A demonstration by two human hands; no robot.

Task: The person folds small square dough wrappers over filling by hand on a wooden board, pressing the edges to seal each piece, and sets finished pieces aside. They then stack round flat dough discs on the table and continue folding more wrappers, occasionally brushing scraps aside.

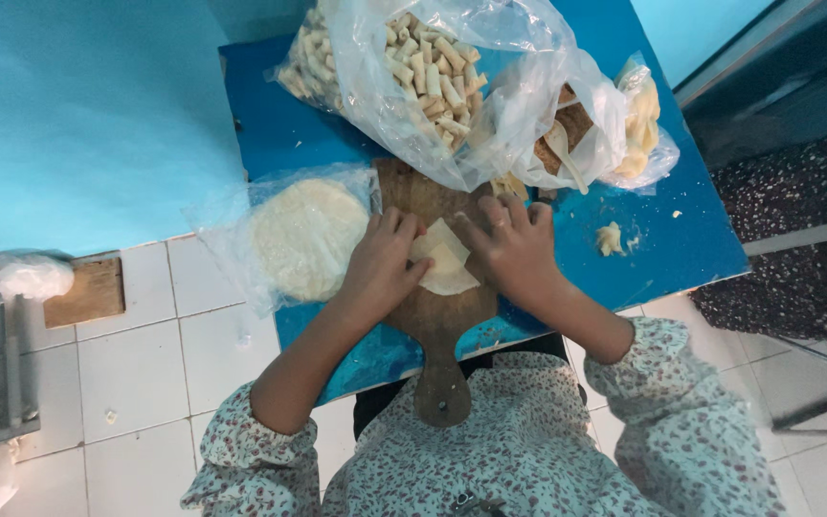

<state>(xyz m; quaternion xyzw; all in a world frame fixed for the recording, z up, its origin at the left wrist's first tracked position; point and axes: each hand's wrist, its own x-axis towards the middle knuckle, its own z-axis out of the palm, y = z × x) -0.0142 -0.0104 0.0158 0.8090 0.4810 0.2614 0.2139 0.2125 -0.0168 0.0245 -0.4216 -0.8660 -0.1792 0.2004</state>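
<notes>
A round pale wrapper (pixel 448 265), partly folded, lies on a wooden paddle board (pixel 437 325) on a small blue table (pixel 681 239). My left hand (pixel 382 260) presses the wrapper's left side with bent fingers. My right hand (pixel 512 247) holds down its right side. Both sets of fingertips meet over the folded flap. A stack of flat round wrappers (pixel 306 236) sits in a clear bag just left of my left hand.
A large clear bag of rolled pale sticks (pixel 423 67) lies at the table's far side. Beside it, smaller bags hold a spoon (pixel 567 153) with brown filling and yellowish pieces (pixel 645 120). Dough scraps (pixel 610 238) lie at right. White tiled floor (pixel 145 364) surrounds the table.
</notes>
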